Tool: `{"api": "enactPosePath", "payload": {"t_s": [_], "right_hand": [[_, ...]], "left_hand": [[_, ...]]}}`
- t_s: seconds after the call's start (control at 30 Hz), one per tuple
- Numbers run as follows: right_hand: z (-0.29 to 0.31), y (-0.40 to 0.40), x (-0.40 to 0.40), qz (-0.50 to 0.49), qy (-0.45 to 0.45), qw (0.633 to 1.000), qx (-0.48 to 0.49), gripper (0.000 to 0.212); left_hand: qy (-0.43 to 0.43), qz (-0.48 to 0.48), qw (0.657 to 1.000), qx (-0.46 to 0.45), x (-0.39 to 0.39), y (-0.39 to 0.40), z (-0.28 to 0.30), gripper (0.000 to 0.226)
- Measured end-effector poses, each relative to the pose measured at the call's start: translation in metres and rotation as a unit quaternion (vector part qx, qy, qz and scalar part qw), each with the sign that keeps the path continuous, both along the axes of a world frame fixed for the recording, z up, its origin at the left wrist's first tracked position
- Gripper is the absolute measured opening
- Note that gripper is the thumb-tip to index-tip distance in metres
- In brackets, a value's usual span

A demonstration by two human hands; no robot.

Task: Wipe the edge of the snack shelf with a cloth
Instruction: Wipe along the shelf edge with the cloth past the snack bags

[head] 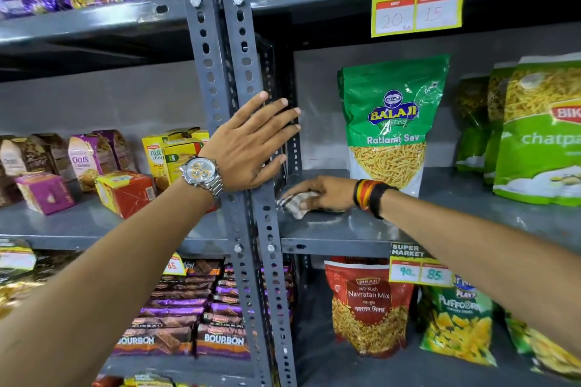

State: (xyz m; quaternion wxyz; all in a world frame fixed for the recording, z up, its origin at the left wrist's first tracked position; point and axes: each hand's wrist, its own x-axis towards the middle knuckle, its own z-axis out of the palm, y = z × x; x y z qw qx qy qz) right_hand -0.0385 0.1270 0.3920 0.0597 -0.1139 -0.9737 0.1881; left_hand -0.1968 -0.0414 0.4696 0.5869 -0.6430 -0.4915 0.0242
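Note:
The grey metal snack shelf (339, 229) runs across the middle of the view. My right hand (323, 195) lies palm down on its left end and presses a crumpled white and brown striped cloth (294, 203) against the shelf, right beside the upright. My left hand (251, 144), with a steel watch on the wrist, rests flat with fingers spread against the perforated grey upright post (242, 78), holding nothing. A green Balaji Ratlami Sev bag (393, 122) stands just behind my right wrist.
More green snack bags (534, 135) stand to the right on the same shelf. Biscuit boxes (125, 188) fill the left bay. Below hang a yellow price tag (419, 269), a red Navratan Mix bag (367, 305) and Bourbon packs (188, 336). Another price tag (416, 0) hangs above.

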Motion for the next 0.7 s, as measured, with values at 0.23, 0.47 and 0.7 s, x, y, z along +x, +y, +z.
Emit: {"api": "enactPosePath", "payload": {"t_s": [0.23,0.47,0.7], "right_hand": [[-0.014,-0.016,0.020,-0.019,-0.001,0.999,-0.030,0.044],[-0.001,-0.007,0.044,-0.050,0.045,0.997,-0.039,0.042],[-0.024,-0.020,0.056,-0.059,0.049,0.997,-0.008,0.041]], "left_hand": [[-0.008,0.002,1.000,-0.004,0.002,-0.002,-0.003,0.060],[-0.024,-0.001,1.000,0.007,0.004,0.001,-0.018,0.060],[-0.038,-0.006,0.999,0.010,0.007,0.001,-0.033,0.061]]}}
